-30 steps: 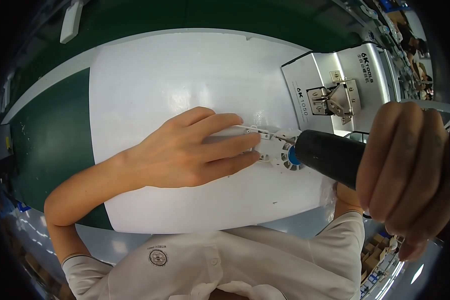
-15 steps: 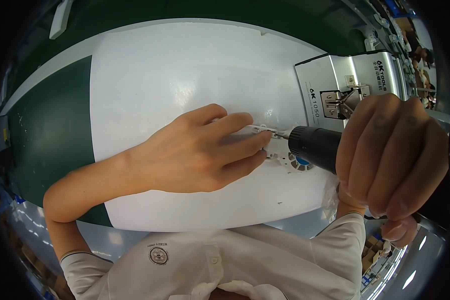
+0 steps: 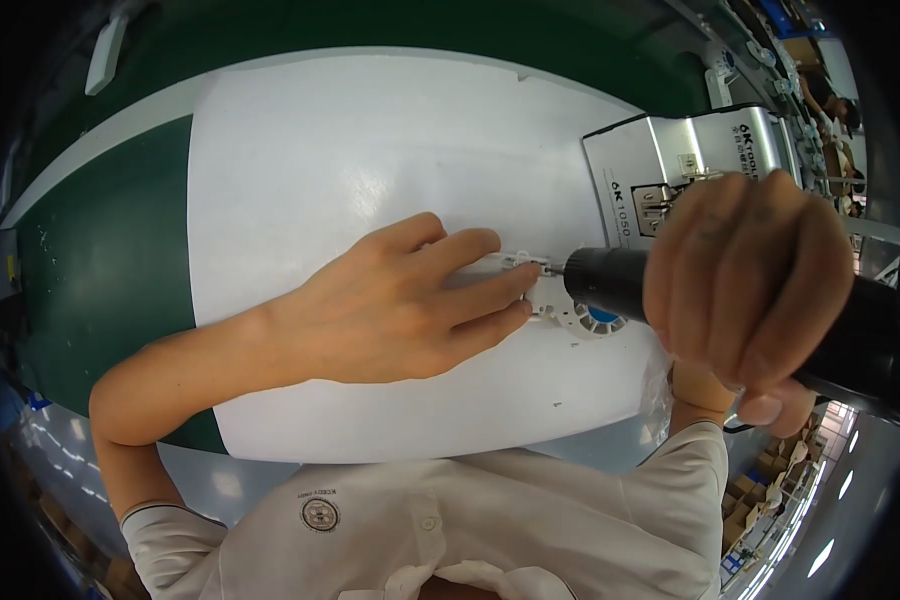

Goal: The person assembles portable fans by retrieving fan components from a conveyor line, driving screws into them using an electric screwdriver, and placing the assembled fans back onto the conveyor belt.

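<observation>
A black electric screwdriver (image 3: 610, 283) is gripped in my right hand (image 3: 745, 285), its fingers wrapped round the body. The tool lies slanted in view, its metal tip at the upper edge of a white plastic part (image 3: 547, 295). This part has a round slotted end with a blue centre (image 3: 600, 314) and rests on the white sheet. My left hand (image 3: 400, 300) holds the part's left end under its fingers, with the fingertips close to the screwdriver tip. The palm side and thumb are mostly hidden, as is the exact contact of the tip.
A silver screw feeder box (image 3: 620, 155) stands at the back right, partly behind my right hand. The white sheet (image 3: 300, 160) lies over a green table (image 3: 110, 260). Clear plastic film (image 3: 656, 400) is at the right front edge. Shelves with boxes and people show far right.
The screwdriver and my right hand have moved left, bringing the tip from near the round end to beside my left fingertips. My left hand stays on the white part; the view has shifted slightly.
</observation>
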`<control>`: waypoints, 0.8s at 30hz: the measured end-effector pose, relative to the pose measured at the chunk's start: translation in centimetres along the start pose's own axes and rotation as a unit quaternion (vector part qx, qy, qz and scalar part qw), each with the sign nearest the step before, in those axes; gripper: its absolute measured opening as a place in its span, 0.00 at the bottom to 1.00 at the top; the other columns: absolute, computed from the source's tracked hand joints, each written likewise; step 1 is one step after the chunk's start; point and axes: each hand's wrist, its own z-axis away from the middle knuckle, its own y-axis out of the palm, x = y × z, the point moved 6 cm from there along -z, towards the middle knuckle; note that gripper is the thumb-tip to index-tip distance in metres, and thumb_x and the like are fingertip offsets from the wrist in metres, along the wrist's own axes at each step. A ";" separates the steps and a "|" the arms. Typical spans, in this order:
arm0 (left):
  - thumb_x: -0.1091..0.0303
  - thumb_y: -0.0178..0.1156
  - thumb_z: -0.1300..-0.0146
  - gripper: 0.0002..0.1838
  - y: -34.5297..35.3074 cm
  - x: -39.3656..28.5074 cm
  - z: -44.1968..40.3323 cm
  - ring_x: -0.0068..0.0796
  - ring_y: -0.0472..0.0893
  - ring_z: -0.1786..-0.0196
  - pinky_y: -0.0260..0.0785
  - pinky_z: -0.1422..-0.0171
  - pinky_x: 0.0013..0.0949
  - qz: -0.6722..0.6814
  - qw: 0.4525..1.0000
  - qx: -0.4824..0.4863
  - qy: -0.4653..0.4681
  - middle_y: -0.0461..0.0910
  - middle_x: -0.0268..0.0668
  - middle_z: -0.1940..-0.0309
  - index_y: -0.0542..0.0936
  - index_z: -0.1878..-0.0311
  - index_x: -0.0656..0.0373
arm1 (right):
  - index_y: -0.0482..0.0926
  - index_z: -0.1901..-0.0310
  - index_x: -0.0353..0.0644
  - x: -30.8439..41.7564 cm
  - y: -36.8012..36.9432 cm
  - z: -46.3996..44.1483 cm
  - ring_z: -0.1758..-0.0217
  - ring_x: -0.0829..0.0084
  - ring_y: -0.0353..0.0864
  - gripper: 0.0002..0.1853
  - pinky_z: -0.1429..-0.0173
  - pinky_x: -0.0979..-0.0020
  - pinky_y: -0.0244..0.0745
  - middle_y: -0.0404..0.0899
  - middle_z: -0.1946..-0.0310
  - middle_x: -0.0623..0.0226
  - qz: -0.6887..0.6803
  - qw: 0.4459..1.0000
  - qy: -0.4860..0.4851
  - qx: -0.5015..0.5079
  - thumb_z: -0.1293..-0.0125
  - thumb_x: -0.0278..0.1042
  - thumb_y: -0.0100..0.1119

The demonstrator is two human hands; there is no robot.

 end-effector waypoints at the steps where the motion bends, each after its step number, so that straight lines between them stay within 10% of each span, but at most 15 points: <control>1: 0.71 0.65 0.42 0.07 -0.1 0.1 0.0 0.32 0.77 0.49 0.68 0.58 0.28 -0.005 1.000 0.005 0.003 0.83 0.30 0.47 0.84 0.60 0.54 | 0.79 0.68 0.51 1.0 -0.3 0.1 0.79 0.82 0.81 0.10 0.72 0.81 0.79 0.84 0.78 0.75 0.001 1.000 0.001 0.012 0.51 0.30 0.72; 8: 0.72 0.66 0.43 0.08 -0.2 1.3 -0.2 0.32 0.78 0.51 0.66 0.59 0.28 -0.049 0.998 -0.027 -0.010 0.83 0.31 0.48 0.85 0.59 0.55 | 0.75 0.57 0.48 7.8 0.1 2.9 0.71 0.81 0.79 0.09 0.66 0.76 0.78 0.80 0.72 0.72 0.281 0.926 0.016 -0.250 0.37 0.33 0.64; 12: 0.73 0.67 0.43 0.07 -0.3 1.2 -0.1 0.32 0.78 0.52 0.66 0.59 0.28 -0.020 0.999 -0.027 -0.023 0.83 0.32 0.48 0.85 0.60 0.55 | 0.82 0.61 0.48 5.9 -4.1 4.0 0.71 0.84 0.84 0.12 0.67 0.80 0.83 0.86 0.73 0.73 0.171 0.925 -0.009 -0.338 0.46 0.33 0.75; 24: 0.73 0.67 0.42 0.03 0.1 1.2 0.4 0.31 0.77 0.55 0.64 0.63 0.29 -0.012 0.996 -0.064 -0.054 0.82 0.32 0.51 0.84 0.64 0.58 | 0.81 0.59 0.47 1.0 0.7 1.0 0.71 0.78 0.85 0.14 0.64 0.77 0.85 0.87 0.72 0.72 -0.030 0.999 -0.010 -0.012 0.46 0.33 0.77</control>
